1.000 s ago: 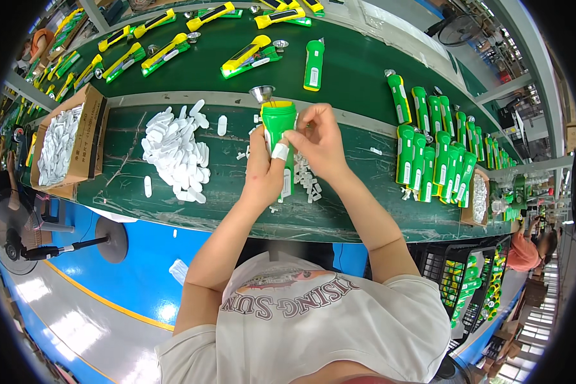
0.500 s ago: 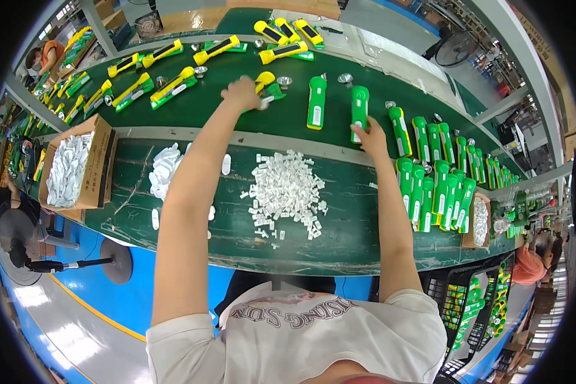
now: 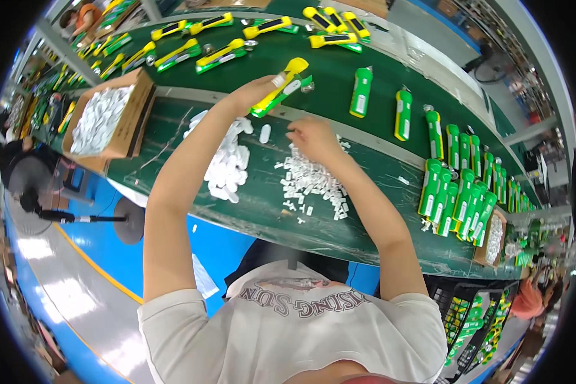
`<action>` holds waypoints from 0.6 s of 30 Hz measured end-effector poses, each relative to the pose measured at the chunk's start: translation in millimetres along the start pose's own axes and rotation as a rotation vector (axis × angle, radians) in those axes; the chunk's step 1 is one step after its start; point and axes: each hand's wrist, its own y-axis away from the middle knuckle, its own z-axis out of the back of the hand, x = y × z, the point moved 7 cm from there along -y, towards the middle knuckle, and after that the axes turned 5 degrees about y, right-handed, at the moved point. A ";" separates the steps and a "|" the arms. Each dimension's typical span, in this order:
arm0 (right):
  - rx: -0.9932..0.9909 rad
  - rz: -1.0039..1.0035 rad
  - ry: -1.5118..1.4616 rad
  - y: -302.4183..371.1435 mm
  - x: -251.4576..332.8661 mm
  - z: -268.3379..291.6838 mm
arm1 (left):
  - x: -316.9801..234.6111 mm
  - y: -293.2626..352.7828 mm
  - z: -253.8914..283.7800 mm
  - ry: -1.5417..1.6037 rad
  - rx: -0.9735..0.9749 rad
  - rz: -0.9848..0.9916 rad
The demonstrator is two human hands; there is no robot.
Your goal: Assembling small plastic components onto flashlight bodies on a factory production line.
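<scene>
My left hand (image 3: 255, 95) is closed on a yellow-and-green flashlight body (image 3: 278, 93), tilted at the near edge of the green belt. Its yellow and green halves lie side by side, and a small silver reflector (image 3: 308, 88) is by its far end. Lower and to the right, my right hand (image 3: 316, 138) hovers at the back of a heap of small white plastic pieces (image 3: 315, 184), fingers curled together. Whether a piece is between them cannot be made out. White oval plates (image 3: 227, 168) form another pile under my left forearm, with a single oval plate (image 3: 265, 134) beside it.
Yellow-and-green flashlights (image 3: 220, 55) lie along the belt at left and back. Green-faced flashlights (image 3: 361, 92) stretch to the right, with several more bunched on the table (image 3: 377, 224). A cardboard box (image 3: 132, 121) of white plates stands left; a smaller box (image 3: 495, 240) sits right.
My left hand has drawn the flashlight body nearer. My right hand has let go of a green flashlight, left on the belt, and come over to the small white pieces. The view has shifted.
</scene>
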 end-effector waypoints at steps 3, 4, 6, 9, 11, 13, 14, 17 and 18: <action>0.047 -0.063 0.164 -32.0 51.3 -36.8 | 26.5 47.1 43.4 0.144 -0.091 0.169; 0.047 -0.054 0.161 -36.9 58.1 -48.7 | 32.5 64.0 52.2 0.277 -0.107 0.183; 0.076 -0.122 0.298 -42.3 57.3 -73.2 | 37.7 95.2 58.2 0.422 -0.101 0.176; 0.190 -0.173 0.317 -42.1 41.2 -91.9 | 29.9 141.7 53.8 0.742 -0.150 0.090; 0.279 -0.176 0.337 -40.5 30.7 -90.8 | 36.7 155.1 55.5 0.802 -0.129 0.055; 0.447 -0.215 0.089 -40.2 33.4 -75.9 | 51.6 162.3 57.9 0.890 -0.164 -0.031; 0.442 -0.220 0.097 -34.7 33.0 -62.2 | 53.9 161.5 51.1 0.851 -0.170 -0.071; 0.337 -0.601 -1.136 2.0 37.4 -26.9 | 36.4 158.0 6.1 1.026 -0.016 -0.145; 0.325 -0.610 -1.118 10.4 40.1 -11.4 | 34.2 154.8 -5.6 1.055 0.051 -0.138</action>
